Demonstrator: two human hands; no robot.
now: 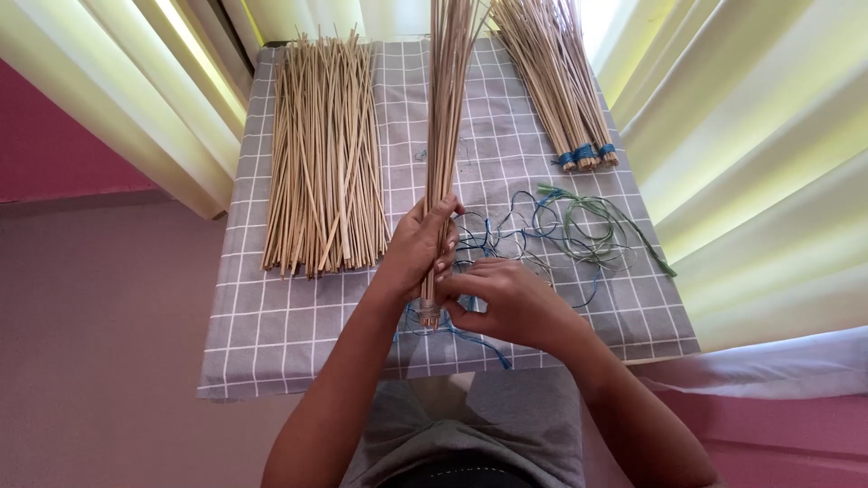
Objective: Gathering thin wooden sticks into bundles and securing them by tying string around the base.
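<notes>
cloth (271,334): grey, white grid | sticks (321,154): tan | strings (561,230): blue, green | curtains (750,136): pale yellow

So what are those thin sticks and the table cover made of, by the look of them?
The sticks in hand look like dry plant stems or palm ribs: pale tan, matte, thin, slightly uneven. The table cover looks like woven cloth: grey with white grid lines, soft wrinkles.

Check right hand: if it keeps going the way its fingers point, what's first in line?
The right hand points left at the bundle of sticks; its fingertips look already at the bundle's lower end, just under the left hand. Depth unclear.
</notes>
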